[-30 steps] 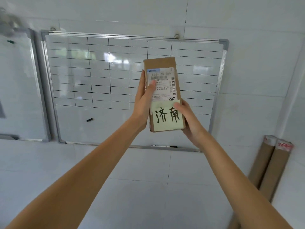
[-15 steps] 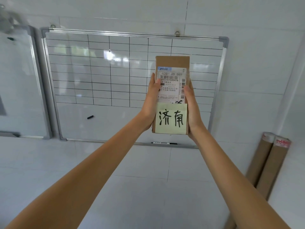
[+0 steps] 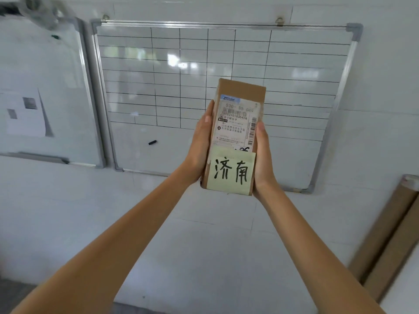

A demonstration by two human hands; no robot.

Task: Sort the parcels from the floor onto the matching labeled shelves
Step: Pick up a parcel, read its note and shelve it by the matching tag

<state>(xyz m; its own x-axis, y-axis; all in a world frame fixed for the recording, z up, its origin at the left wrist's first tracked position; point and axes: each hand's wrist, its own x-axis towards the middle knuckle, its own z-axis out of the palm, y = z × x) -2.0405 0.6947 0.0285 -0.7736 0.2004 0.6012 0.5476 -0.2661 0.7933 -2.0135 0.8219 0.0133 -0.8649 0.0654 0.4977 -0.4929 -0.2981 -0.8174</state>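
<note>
While a small whiteboard [image 3: 45, 91] and a gridded whiteboard [image 3: 158, 91] hang on the wall, the left hand [image 3: 199, 146] and right hand [image 3: 263, 159] clasp the upright parcel [image 3: 240, 123] by its sides, yellow note [image 3: 231, 173] facing the camera, with cardboard tubes [image 3: 390, 236] leaning at far right.

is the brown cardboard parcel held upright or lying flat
Upright: the brown cardboard parcel stands on end between left hand and right hand.

One parcel [image 3: 238, 123], two whiteboards [image 3: 283, 87], two tubes [image 3: 385, 234]
</note>
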